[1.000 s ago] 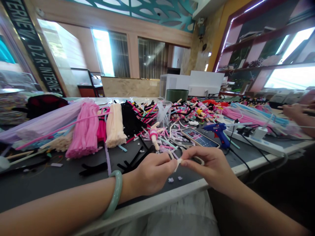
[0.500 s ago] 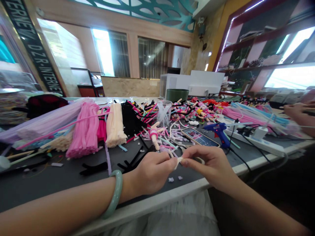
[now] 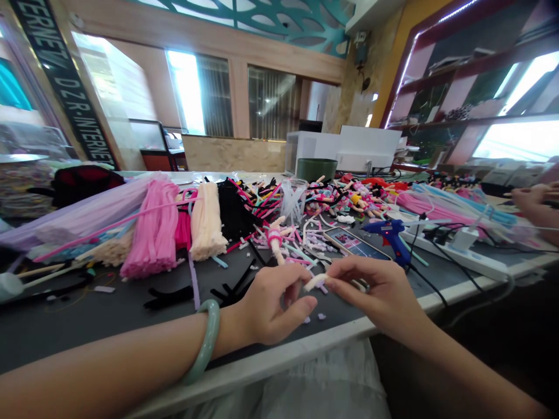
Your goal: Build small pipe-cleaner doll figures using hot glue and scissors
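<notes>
My left hand (image 3: 273, 302), with a pale green bangle (image 3: 205, 342) on its wrist, pinches one end of a short cream pipe-cleaner piece (image 3: 315, 282). My right hand (image 3: 375, 291) pinches the other end. Both hands hover just above the near edge of the dark table (image 3: 109, 317). Small lilac scraps (image 3: 321, 317) lie on the table right below them. A phone (image 3: 356, 244) lies just beyond my right hand.
Bundles of pink (image 3: 152, 230), cream (image 3: 205, 221), lilac and black pipe cleaners lie at the left and middle. A blue glue gun (image 3: 391, 233), a white power strip (image 3: 458, 253) with cables and a heap of small dolls sit at the right. Another person's hands (image 3: 533, 201) work far right.
My hands have lifted slightly and the cream piece now shows as a short straight stub between the fingertips. My left thumb has dropped below it. The view has shifted a little.
</notes>
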